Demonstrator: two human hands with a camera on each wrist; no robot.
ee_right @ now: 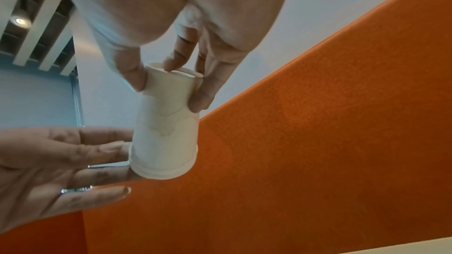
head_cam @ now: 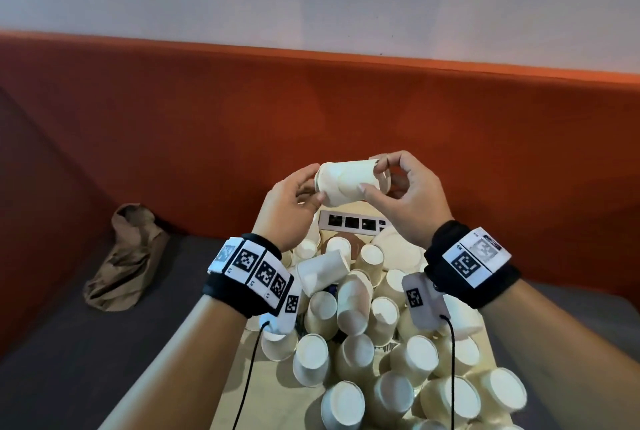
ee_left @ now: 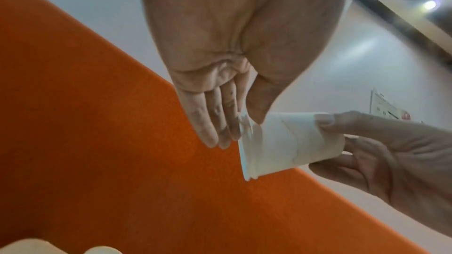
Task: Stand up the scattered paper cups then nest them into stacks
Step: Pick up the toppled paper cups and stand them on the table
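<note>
A short stack of nested white paper cups [head_cam: 343, 183] lies on its side in the air above the pile. My right hand [head_cam: 374, 178] pinches its narrow base end between thumb and fingers, one fingertip on the recessed bottom. My left hand [head_cam: 311, 187] is at the wide rim end with fingers straight, touching the rims. In the left wrist view the stack [ee_left: 288, 142] sits beside my left hand [ee_left: 238, 131], whose thumb lies against the cup wall. The right wrist view has the stack [ee_right: 166, 132] under my right hand [ee_right: 168, 91], rims toward my left hand [ee_right: 97, 161].
Many loose paper cups [head_cam: 363, 325], upside down or on their sides, are heaped on a pale table [head_cam: 242, 377] below my wrists. A white strip with black squares [head_cam: 353, 221] lies behind them. A crumpled brown bag [head_cam: 128, 263] rests on the grey seat, in front of the orange backrest [head_cam: 207, 117].
</note>
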